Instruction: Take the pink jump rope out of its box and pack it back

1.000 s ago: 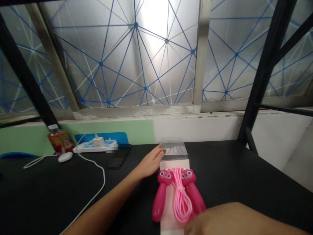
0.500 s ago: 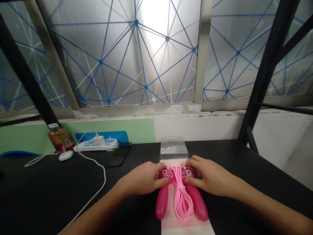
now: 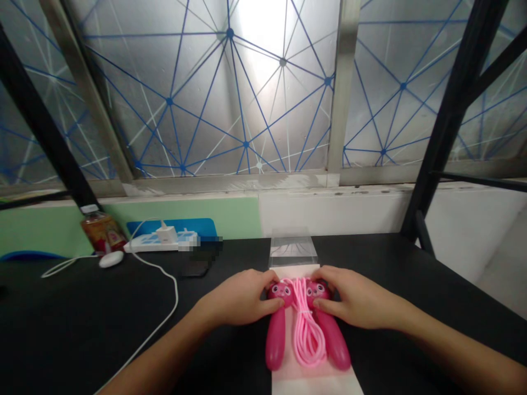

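Note:
A pink jump rope (image 3: 309, 343) lies on a long pale card (image 3: 298, 378), its cord bundled in loops between two dark pink handles with animal faces. My left hand (image 3: 247, 296) grips the head of the left handle (image 3: 275, 340), thumb on the face and fingers at its far side. My right hand (image 3: 354, 296) holds the right handle (image 3: 335, 343) the same way, thumb below the eyes. Beyond the card's far end stands a clear plastic box or sleeve (image 3: 293, 249); where it joins the card I cannot tell.
On the black table (image 3: 230, 362), a white power strip (image 3: 144, 242) with a plugged charger, a white cable (image 3: 175, 291), a white mouse-like object (image 3: 111, 259) and a drink bottle (image 3: 102, 230) sit at the back left. A dark phone-like slab (image 3: 197, 267) lies nearby. Black frame posts (image 3: 436, 148) flank the window.
The left handle has shifted slightly to the right, its lower end nearer the cord. Both hands keep their grip and have barely moved.

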